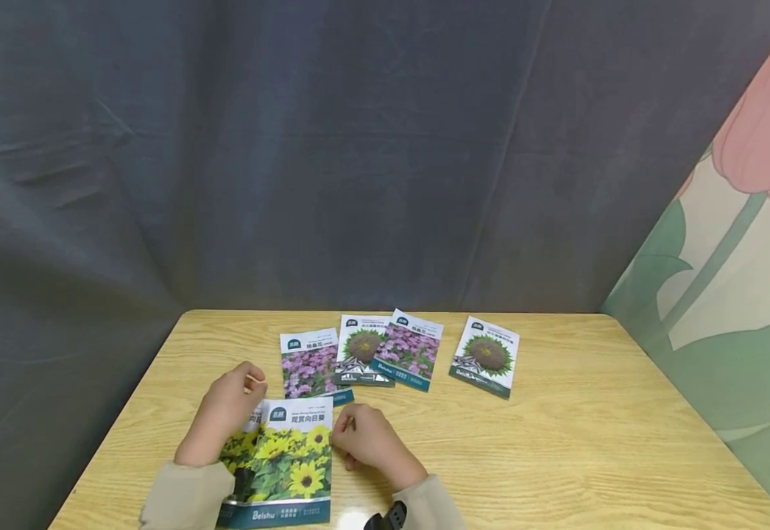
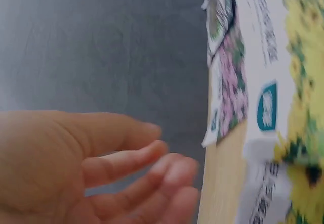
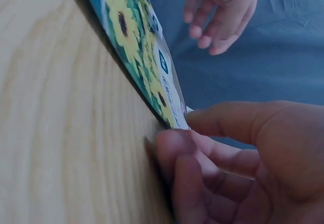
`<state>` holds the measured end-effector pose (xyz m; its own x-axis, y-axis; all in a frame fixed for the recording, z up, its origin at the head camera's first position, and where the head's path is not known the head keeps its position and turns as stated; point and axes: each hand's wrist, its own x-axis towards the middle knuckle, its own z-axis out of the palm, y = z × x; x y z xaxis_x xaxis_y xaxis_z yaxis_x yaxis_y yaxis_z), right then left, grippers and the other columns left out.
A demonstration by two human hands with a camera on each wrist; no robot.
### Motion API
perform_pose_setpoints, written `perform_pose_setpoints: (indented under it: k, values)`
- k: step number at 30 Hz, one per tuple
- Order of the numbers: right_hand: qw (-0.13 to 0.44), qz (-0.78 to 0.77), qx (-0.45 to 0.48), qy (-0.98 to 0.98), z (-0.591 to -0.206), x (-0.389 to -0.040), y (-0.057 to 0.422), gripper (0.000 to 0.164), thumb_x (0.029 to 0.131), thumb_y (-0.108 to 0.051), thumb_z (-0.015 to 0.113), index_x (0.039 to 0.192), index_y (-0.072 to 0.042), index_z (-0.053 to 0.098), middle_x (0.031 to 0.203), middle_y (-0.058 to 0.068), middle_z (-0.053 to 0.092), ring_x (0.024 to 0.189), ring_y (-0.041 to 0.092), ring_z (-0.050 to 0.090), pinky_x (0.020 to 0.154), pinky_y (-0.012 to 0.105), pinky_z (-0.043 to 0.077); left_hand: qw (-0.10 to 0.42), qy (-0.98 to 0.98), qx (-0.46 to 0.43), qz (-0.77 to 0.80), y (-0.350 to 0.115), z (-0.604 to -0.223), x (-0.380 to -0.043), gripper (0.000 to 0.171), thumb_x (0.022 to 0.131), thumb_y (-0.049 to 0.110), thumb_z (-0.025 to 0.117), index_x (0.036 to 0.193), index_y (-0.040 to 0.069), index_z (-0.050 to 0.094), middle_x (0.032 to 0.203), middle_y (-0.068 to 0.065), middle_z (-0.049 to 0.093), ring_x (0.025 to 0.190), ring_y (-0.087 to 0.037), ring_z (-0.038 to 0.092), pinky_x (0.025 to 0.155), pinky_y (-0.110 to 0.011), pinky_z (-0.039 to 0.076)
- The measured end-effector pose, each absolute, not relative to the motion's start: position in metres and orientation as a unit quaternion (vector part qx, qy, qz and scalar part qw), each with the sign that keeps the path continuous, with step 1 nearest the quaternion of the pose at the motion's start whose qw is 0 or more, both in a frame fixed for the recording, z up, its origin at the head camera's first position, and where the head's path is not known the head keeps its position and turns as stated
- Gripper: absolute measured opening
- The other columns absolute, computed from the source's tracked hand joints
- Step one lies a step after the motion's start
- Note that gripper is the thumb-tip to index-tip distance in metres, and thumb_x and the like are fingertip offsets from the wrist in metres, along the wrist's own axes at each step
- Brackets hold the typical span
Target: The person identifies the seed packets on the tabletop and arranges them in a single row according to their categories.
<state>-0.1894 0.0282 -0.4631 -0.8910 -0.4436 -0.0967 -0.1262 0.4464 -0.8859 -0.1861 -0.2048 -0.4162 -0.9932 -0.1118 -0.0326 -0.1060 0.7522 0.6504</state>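
At the table's front left lies a yellow-sunflower seed packet, overlapping a second yellow-flower seed packet to its left. My right hand pinches the upper right edge of the top packet between thumb and fingers, as the right wrist view shows at the packet's corner. Over the upper left of the rear packet hovers my left hand. Its fingers are loosely bent and hold nothing in the left wrist view. Part of the rear packet is hidden by the top one and the left forearm.
Behind the hands lie a pink-flower seed packet, a sunflower-head seed packet and another pink-flower packet overlapping it. Farther right is a second sunflower-head packet. A dark curtain hangs behind the wooden table.
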Motion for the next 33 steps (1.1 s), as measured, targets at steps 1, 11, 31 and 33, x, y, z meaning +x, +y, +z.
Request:
perform_pose_setpoints:
  k: [1, 11, 31, 33]
  values:
    - [0.149, -0.5, -0.17, 0.836, -0.463, -0.191, 0.029, 0.01, 0.088, -0.009, 0.063, 0.078, -0.008, 0.059, 0.053, 0.007, 0.056, 0.04, 0.018, 0.055, 0.041, 0.028, 0.048, 0.018, -0.932, 0.053, -0.357, -0.203, -0.415, -0.187, 0.02, 0.094, 0.013, 0.055, 0.11, 0.001, 0.056, 0.097, -0.013, 0.06, 0.074, -0.023, 0.058, 0.056, -0.035, 0.048]
    - [-0.006, -0.448, -0.155, 0.881, -0.462, -0.212, 0.04, 0.007, 0.082, -0.003, 0.067, 0.085, -0.005, 0.06, 0.071, -0.001, 0.055, 0.061, 0.008, 0.047, 0.054, 0.023, 0.042, 0.08, -0.904, 0.017, -0.42, -0.195, -0.398, -0.194, 0.024, 0.095, 0.009, 0.052, 0.117, 0.003, 0.056, 0.116, -0.017, 0.057, 0.105, -0.034, 0.055, 0.077, -0.044, 0.052]
    - [-0.034, -0.371, -0.183, 0.91, -0.467, -0.232, 0.023, 0.022, 0.071, 0.012, 0.067, 0.085, -0.003, 0.058, 0.068, 0.002, 0.048, 0.06, 0.013, 0.039, 0.052, 0.025, 0.035, -0.048, -0.868, 0.074, -0.488, -0.201, -0.443, -0.254, 0.045, 0.094, 0.011, 0.046, 0.135, -0.006, 0.036, 0.136, -0.033, 0.033, 0.067, -0.02, 0.048, 0.056, -0.032, 0.043]
    - [-0.042, -0.36, -0.184, 0.914, -0.467, -0.233, 0.021, 0.021, 0.072, 0.01, 0.069, 0.084, -0.003, 0.058, 0.069, 0.001, 0.048, 0.061, 0.012, 0.04, 0.052, 0.024, 0.037, -0.05, -0.864, 0.075, -0.496, -0.199, -0.444, -0.254, 0.045, 0.094, 0.01, 0.046, 0.135, -0.006, 0.035, 0.135, -0.033, 0.034, 0.066, -0.021, 0.05, 0.057, -0.033, 0.045]
